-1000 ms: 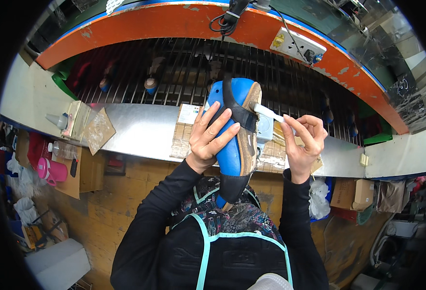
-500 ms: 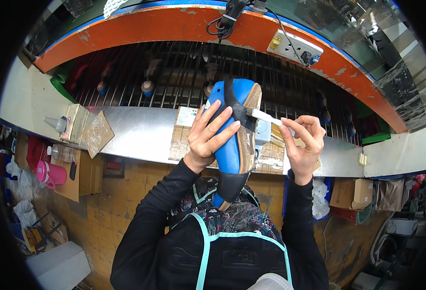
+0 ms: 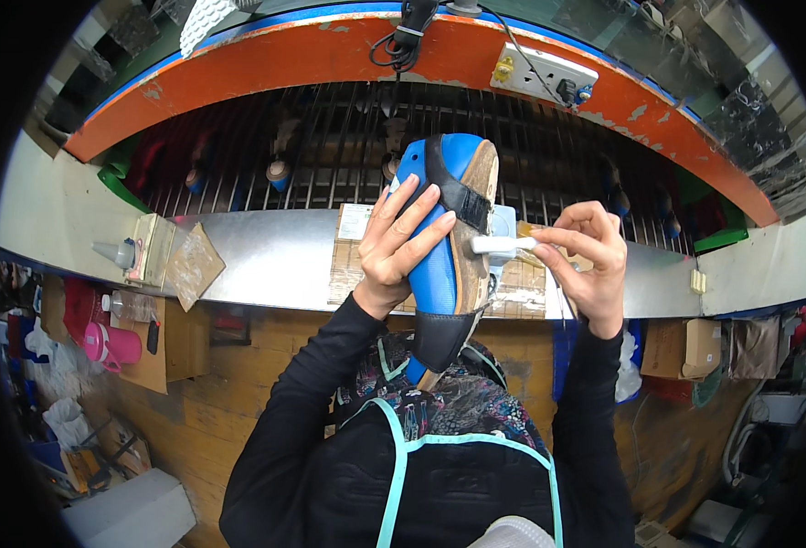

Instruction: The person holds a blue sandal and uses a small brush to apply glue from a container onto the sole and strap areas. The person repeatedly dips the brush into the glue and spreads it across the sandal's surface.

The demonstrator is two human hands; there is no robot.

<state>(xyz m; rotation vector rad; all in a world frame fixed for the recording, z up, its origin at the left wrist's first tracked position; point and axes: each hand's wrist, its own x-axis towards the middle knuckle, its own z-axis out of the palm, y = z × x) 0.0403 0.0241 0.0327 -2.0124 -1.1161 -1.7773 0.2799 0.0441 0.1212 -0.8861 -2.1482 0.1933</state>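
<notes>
A blue shoe last (image 3: 433, 274) with a sandal on it stands tilted over the near edge of the bench. Black straps (image 3: 465, 196) cross the last, and the sandal's brown sole (image 3: 465, 274) faces right. My left hand (image 3: 392, 248) is wrapped round the left side of the last, fingers spread over the blue surface. In a pinch between thumb and fingers, my right hand (image 3: 590, 265) holds a small white brush (image 3: 503, 245), its head at the sole just below the strap. Behind the brush is a light-blue container (image 3: 505, 219), partly hidden by the sandal.
Flattened cardboard (image 3: 344, 274) lies on the metal bench ledge (image 3: 261, 260). Beyond it, a rack of metal rods (image 3: 330, 146) carries several other lasts. An orange beam (image 3: 312, 59) with a power strip (image 3: 545, 75) spans the far side. A pink jug (image 3: 113, 345) sits at left.
The brush has gone from the black strap down to the sole below it. My left hand keeps its hold on the last. The whole view has shifted slightly.
</notes>
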